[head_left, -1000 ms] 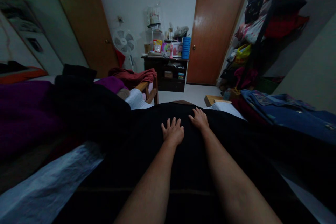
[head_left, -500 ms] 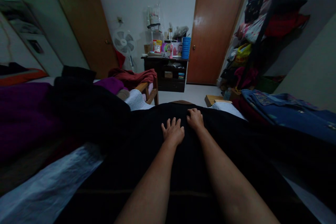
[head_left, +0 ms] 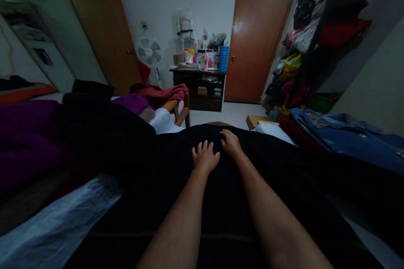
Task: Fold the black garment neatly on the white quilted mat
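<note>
A large black garment [head_left: 227, 201] lies spread over the bed, with a strip of brown at its far edge and a thin pale line across its near part. My left hand [head_left: 205, 157] rests palm down on the black cloth, fingers spread. Just to its right and slightly farther off, my right hand [head_left: 231, 143] also lies on the garment, near the far edge. Its fingers are stretched forward with a slight bend, and no grip on the cloth shows. The two hands are a short gap apart.
Dark and purple clothes [head_left: 28, 138] are heaped at the left, over a pale blue-white sheet [head_left: 72, 214]. A folded denim garment [head_left: 344, 134] lies at the right. Beyond stand a wooden chair [head_left: 186, 109], a white fan [head_left: 150, 51], a dark cabinet [head_left: 186, 82] and a wooden door [head_left: 261, 42].
My right hand has slid a little to the left, towards my left hand, and its fingers are straighter. My left hand has shifted slightly left. The garment looks much the same.
</note>
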The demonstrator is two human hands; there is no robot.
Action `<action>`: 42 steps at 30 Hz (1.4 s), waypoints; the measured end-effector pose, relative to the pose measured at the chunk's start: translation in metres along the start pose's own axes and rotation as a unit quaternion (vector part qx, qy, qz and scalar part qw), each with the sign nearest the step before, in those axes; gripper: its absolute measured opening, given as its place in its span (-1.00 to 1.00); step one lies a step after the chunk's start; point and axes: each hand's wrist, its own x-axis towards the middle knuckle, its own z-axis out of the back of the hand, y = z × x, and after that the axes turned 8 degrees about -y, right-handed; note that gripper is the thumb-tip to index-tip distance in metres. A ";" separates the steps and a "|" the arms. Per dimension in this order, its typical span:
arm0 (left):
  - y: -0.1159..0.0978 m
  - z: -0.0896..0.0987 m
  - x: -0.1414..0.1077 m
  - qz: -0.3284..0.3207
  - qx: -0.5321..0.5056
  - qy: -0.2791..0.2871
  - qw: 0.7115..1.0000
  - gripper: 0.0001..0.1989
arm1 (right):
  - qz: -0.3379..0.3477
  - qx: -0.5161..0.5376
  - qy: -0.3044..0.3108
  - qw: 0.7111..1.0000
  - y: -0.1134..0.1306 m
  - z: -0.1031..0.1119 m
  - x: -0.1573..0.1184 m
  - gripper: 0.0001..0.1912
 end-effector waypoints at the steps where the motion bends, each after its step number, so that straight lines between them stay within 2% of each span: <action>1: 0.001 0.000 0.000 0.000 -0.001 0.000 1.000 -0.41 | 0.021 0.017 0.007 1.000 0.001 -0.002 0.001 -0.57; 4: 0.002 0.000 0.000 0.001 -0.002 0.000 1.000 -0.44 | 0.043 0.028 0.035 0.998 0.002 -0.007 0.001 -0.60; 10: 0.004 -0.001 0.002 0.009 0.001 0.000 1.000 -0.46 | 0.030 0.009 0.062 0.998 0.002 -0.007 -0.004 -0.54; 17: 0.006 -0.002 0.005 0.044 0.003 0.006 0.999 -0.41 | -0.076 -0.080 0.091 0.990 0.001 0.004 -0.006 -0.38; 21: 0.006 0.000 0.005 0.046 0.002 0.009 0.999 -0.41 | -0.143 -0.089 0.067 0.983 -0.005 0.006 -0.006 -0.29; 25: 0.006 0.002 0.005 0.047 0.004 0.015 0.999 -0.41 | -0.165 -0.087 0.034 0.982 -0.007 0.008 -0.006 -0.32; 27: 0.007 0.003 0.005 0.047 0.006 0.014 0.999 -0.40 | -0.146 -0.075 -0.001 0.986 -0.005 0.010 -0.005 -0.39; 29: 0.008 0.003 0.007 0.048 0.007 0.013 0.999 -0.39 | -0.098 -0.047 -0.031 0.994 -0.001 0.011 -0.004 -0.50; 33: 0.011 0.003 0.010 0.051 0.007 0.013 0.999 -0.38 | -0.003 -0.006 -0.020 1.000 0.006 0.013 -0.005 -0.67; 36: 0.014 0.003 0.012 0.056 0.006 0.007 0.998 -0.37 | 0.008 -0.014 -0.006 1.000 0.008 0.011 -0.007 -0.70; 42: 0.017 0.003 0.014 0.067 0.010 0.005 0.998 -0.35 | -0.015 -0.054 0.010 0.998 0.010 0.008 -0.009 -0.62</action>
